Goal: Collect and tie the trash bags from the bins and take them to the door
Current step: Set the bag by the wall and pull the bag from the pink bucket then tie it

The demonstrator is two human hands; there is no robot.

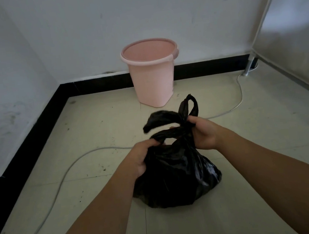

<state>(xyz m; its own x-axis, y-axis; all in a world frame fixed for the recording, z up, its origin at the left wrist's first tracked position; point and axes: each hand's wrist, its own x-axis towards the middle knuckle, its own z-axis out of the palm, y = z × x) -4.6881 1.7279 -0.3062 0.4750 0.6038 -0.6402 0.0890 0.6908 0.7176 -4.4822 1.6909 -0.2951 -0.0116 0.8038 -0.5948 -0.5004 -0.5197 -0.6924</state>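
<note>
While the black trash bag is sitting on the tiled floor in front of the person, both hands are gripping it near its top. The left hand is curling its fingers round a twisted strip of plastic at the bag's left shoulder. The right hand is pinching the gathered neck on the right, where the handle loops are crossing. One loop is standing up above the right hand and another is flopping over to the left. The bag's bulging body is resting on the floor between the two forearms. Beyond the bag and apart from it, the pink bin is standing upright against the black baseboard, its bare pink inside showing at the rim. A white cable is trailing across the floor and passing behind the bag. A grey metal panel is rising along the right edge.
</note>
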